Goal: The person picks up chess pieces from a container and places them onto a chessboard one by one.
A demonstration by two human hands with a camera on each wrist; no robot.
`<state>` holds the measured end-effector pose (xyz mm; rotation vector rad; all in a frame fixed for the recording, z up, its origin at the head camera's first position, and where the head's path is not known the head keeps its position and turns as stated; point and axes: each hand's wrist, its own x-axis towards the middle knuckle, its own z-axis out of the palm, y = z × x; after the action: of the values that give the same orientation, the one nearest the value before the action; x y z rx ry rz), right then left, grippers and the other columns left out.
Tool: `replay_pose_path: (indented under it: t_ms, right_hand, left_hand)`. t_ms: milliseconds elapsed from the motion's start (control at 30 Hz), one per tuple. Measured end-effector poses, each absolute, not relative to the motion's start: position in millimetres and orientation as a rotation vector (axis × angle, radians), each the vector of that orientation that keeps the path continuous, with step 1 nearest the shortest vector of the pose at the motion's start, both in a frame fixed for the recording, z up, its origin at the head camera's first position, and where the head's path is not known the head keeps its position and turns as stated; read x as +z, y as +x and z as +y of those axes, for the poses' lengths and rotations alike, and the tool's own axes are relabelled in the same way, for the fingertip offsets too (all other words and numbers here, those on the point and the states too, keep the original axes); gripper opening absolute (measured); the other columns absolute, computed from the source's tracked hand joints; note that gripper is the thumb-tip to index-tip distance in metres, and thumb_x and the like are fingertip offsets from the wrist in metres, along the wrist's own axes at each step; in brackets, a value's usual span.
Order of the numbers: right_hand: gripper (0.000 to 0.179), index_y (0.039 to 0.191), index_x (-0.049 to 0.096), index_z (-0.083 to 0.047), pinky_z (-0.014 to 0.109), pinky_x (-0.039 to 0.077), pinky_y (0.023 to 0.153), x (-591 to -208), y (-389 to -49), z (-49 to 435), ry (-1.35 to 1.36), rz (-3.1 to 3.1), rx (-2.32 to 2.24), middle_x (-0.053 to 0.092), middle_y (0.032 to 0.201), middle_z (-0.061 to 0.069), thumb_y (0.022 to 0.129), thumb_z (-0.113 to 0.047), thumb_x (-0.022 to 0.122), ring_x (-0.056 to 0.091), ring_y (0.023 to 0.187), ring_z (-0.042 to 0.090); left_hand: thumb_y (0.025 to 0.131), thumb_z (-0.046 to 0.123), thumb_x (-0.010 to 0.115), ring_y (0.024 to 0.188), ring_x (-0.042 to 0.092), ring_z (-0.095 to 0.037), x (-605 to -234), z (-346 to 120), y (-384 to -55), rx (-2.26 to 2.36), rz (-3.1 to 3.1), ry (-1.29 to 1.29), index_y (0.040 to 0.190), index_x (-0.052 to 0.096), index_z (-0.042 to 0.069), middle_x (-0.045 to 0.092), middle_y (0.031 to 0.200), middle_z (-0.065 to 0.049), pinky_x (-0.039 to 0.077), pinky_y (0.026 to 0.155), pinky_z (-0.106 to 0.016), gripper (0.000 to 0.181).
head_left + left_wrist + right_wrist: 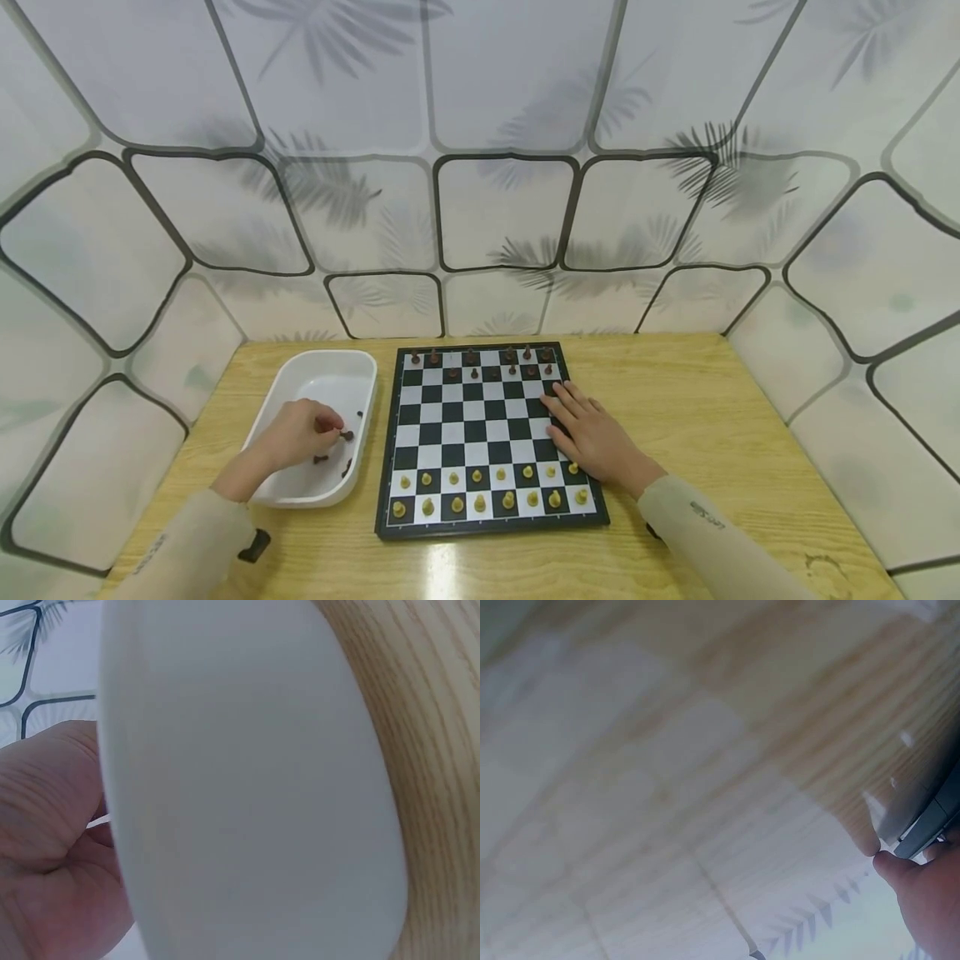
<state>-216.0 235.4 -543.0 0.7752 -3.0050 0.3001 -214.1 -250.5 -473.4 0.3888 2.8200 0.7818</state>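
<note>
In the head view my left hand (pixel 302 432) is inside a white plastic tray (pixel 298 502), its thumb and fingers pinching a dark brown chess piece (pixel 347 435). Several more dark pieces (pixel 321 459) lie in the tray around it. The tray's outer wall (pixel 255 780) covers the fingertips in the left wrist view. My right hand (pixel 596 437) rests with fairly straight fingers on the right edge of a black-and-white chessboard (pixel 474 432). Yellow chess pieces (pixel 480 502) fill the two near rows. Dark pieces (pixel 512 369) stand in the two far rows, with gaps between them.
The tray stands left of the board on a light wooden table (pixel 675 383). A patterned wall covering (pixel 502 208) rises behind the table and along both sides. Dark bands (pixel 255 546) show at the sleeve cuffs.
</note>
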Motion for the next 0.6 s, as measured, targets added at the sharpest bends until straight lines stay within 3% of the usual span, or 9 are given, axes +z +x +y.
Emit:
replay_pose_path:
  t_ms: [167,367,600]
  right_hand:
    - [0.061,0.164,0.039,-0.015,0.063,0.034,0.123,-542.6,-216.5,235.8,0.776,-3.012,0.293,0.033,0.171,0.016,0.112,-0.047,0.043,0.025,0.161,0.037]
    - [0.061,0.164,0.039,-0.015,0.063,0.034,0.123,-543.0,-216.6,236.4,0.781,-3.011,0.302,0.033,0.171,0.016,0.112,-0.047,0.043,0.025,0.161,0.037]
    - [0.061,0.164,0.039,-0.015,0.063,0.034,0.122,-541.4,-216.8,235.9,0.78,-3.019,0.315,0.033,0.171,0.016,0.111,-0.047,0.043,0.024,0.162,0.037]
  left_hand:
    - [0.087,0.006,0.073,0.076,0.062,-0.013,-471.8,-250.5,-215.8,0.76,2.821,0.365,0.093,0.078,0.005,0.075,0.087,-0.002,0.053,0.066,-0.029,0.007]
    - [0.094,0.01,0.075,0.077,0.062,-0.01,-474.8,-244.9,-218.5,0.731,2.841,0.443,0.094,0.08,0.007,0.075,0.087,0.0,0.054,0.069,-0.028,0.006]
    - [0.095,0.01,0.075,0.071,0.059,-0.008,-479.4,-240.2,-219.6,0.751,2.837,0.484,0.094,0.079,0.007,0.074,0.082,0.001,0.05,0.062,-0.024,0.005]
